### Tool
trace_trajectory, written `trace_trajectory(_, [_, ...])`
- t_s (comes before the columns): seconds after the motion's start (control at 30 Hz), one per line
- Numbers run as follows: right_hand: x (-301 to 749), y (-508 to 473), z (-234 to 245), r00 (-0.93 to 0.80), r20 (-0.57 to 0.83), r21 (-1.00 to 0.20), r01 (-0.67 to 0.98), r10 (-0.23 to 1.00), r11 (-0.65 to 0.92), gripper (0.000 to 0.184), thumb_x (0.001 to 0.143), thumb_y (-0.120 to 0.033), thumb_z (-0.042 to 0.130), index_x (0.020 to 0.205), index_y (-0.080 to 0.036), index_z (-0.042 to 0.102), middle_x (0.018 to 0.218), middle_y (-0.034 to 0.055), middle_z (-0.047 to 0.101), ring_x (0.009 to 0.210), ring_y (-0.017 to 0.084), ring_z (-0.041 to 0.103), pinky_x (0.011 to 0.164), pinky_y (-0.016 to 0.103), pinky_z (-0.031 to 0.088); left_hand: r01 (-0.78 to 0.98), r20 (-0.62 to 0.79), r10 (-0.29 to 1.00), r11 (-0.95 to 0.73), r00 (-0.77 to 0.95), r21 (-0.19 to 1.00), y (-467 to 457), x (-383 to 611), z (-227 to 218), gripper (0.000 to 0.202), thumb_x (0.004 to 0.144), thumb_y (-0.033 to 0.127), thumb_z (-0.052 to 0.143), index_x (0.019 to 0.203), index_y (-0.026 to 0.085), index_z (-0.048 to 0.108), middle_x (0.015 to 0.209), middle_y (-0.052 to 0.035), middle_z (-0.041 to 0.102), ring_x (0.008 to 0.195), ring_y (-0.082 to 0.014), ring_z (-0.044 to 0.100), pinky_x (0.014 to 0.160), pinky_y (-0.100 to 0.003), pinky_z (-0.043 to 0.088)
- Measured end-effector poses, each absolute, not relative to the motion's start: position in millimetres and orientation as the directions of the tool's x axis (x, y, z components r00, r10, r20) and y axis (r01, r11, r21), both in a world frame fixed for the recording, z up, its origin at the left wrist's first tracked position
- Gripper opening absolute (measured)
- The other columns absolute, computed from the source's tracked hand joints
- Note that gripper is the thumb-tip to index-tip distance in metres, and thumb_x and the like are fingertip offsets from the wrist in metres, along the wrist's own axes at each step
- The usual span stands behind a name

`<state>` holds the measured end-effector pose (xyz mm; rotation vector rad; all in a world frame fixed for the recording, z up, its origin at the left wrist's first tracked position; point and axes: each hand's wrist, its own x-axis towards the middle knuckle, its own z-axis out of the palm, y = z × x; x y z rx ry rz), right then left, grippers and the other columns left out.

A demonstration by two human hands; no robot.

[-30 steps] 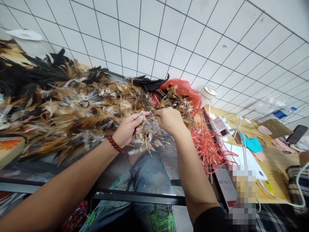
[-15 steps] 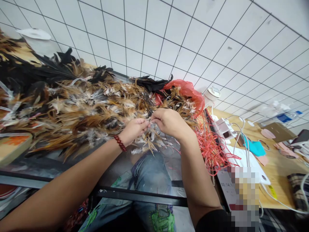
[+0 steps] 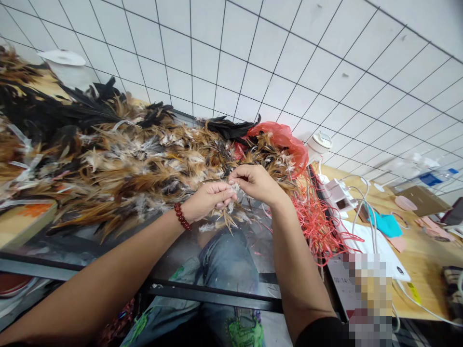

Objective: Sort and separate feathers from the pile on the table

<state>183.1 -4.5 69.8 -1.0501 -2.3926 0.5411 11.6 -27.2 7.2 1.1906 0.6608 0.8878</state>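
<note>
My left hand (image 3: 210, 199), a dark red bead bracelet (image 3: 183, 217) at its wrist, is closed in a pinch. Right against its fingertips, my right hand (image 3: 255, 182) pinches too. A small whitish feather (image 3: 236, 187) shows between the two sets of fingers; its lower part is hidden. Under and behind both hands spreads a thick heap of brown and cream feathers (image 3: 144, 164). A few loose tan feathers (image 3: 226, 220) hang at the heap's near edge, just below my hands.
Black feathers (image 3: 68, 108) lie at the back left. Right of my hands are a red plastic bag (image 3: 280, 140) and a tangle of red cord (image 3: 314, 226). Farther right stand a white power adapter (image 3: 338, 195) with cables and a blue-capped bottle (image 3: 434, 177). A tiled wall (image 3: 246, 58) rises behind.
Both hands have shifted slightly, and the fingertips sit a little lower and farther right. More of the whitish feather now shows between them. The whole view has moved a little.
</note>
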Motion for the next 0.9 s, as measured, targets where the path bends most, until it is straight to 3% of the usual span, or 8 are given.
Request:
trace_trajectory(0.17, [178.1,-8.3,69.2,-0.575,0.2,-0.38,0.701,0.793,0.604,0.022,0.079,-0.008,0.05,0.075,-0.015,0.07,0.072,0.0025,0.068,0.067,0.011,0.056,0.067,0.023,0.036,-0.3,0.016,0.963,0.067,0.268,0.952,-21.4,14.4,4.3,0.029,0.071,0.041,0.07,0.07,0.013,0.061,0.056,0.0035,0.044,0.044,-0.0044,0.029,0.044,-0.02,0.018])
trace_trajectory(0.3, [169.6,-19.1,76.5,-0.587,0.096,-0.305,0.751,0.804,0.585,0.019,0.078,-0.012,0.052,0.072,-0.017,0.069,0.068,0.0027,0.066,0.063,0.012,0.053,0.064,0.024,0.034,-0.02,0.091,0.985,-0.089,0.146,0.996,-17.8,12.3,0.7,0.031,0.079,0.033,0.057,0.055,0.016,0.048,0.052,0.0036,0.039,0.046,-0.0072,0.029,0.046,-0.022,0.021])
trace_trajectory(0.43, [166.0,-25.3,82.8,-0.6,0.093,-0.263,0.755,0.795,0.601,0.019,0.079,-0.014,0.052,0.073,-0.018,0.07,0.072,0.0034,0.067,0.067,0.014,0.055,0.066,0.025,0.035,0.33,0.242,0.948,-0.301,0.208,0.895,-20.8,9.8,0.1,0.029,0.082,0.025,0.05,0.054,0.017,0.048,0.051,0.0026,0.041,0.052,-0.0109,0.037,0.052,-0.024,0.028])
trace_trajectory(0.53, [168.1,-24.0,84.6,-0.571,0.186,-0.282,0.749,0.8,0.6,0.02,0.079,-0.011,0.051,0.076,-0.019,0.069,0.079,0.0031,0.068,0.074,0.015,0.058,0.069,0.025,0.036,0.422,0.372,0.86,-0.499,0.349,0.757,-26.4,9.8,3.1,0.027,0.083,0.023,0.05,0.056,0.017,0.052,0.055,0.0005,0.048,0.057,-0.0123,0.044,0.058,-0.025,0.033])
trace_trajectory(0.6, [170.1,-22.0,84.8,-0.588,0.218,-0.322,0.71,0.779,0.626,0.02,0.078,-0.009,0.05,0.076,-0.018,0.068,0.078,0.0022,0.067,0.075,0.014,0.058,0.07,0.024,0.037,0.385,0.392,0.814,-0.557,0.428,0.736,-30.1,10.2,5.7,0.029,0.084,0.026,0.05,0.057,0.017,0.055,0.058,-0.0008,0.052,0.058,-0.0125,0.046,0.06,-0.025,0.035])
trace_trajectory(0.7, [171.5,-20.2,85.0,-0.625,0.266,-0.42,0.61,0.734,0.672,0.019,0.081,-0.01,0.051,0.077,-0.017,0.068,0.077,0.0015,0.066,0.074,0.012,0.058,0.071,0.024,0.039,0.248,0.354,0.817,-0.498,0.456,0.831,-33.5,10.5,8.9,0.035,0.088,0.037,0.049,0.061,0.016,0.06,0.059,-0.002,0.056,0.058,-0.0129,0.049,0.059,-0.025,0.037])
trace_trajectory(0.83, [170.8,-18.2,82.9,-0.579,0.346,-0.568,0.497,0.738,0.656,0.015,0.086,-0.02,0.055,0.078,-0.017,0.067,0.078,0.0018,0.066,0.074,0.012,0.058,0.072,0.024,0.042,-0.031,0.21,0.883,-0.217,0.42,0.976,-34.4,11.9,10.6,0.041,0.085,0.048,0.052,0.063,0.015,0.062,0.055,-0.001,0.05,0.051,-0.0102,0.042,0.049,-0.023,0.031])
trace_trajectory(0.9, [170.9,-15.3,79.3,-0.502,0.373,-0.581,0.529,0.78,0.618,0.015,0.086,-0.023,0.057,0.077,-0.017,0.066,0.078,0.0019,0.066,0.073,0.013,0.058,0.072,0.025,0.043,-0.186,0.11,0.909,-0.037,0.401,0.982,-33.6,12.8,11.9,0.039,0.082,0.049,0.057,0.063,0.014,0.061,0.055,0.0001,0.047,0.045,-0.0074,0.034,0.043,-0.022,0.024])
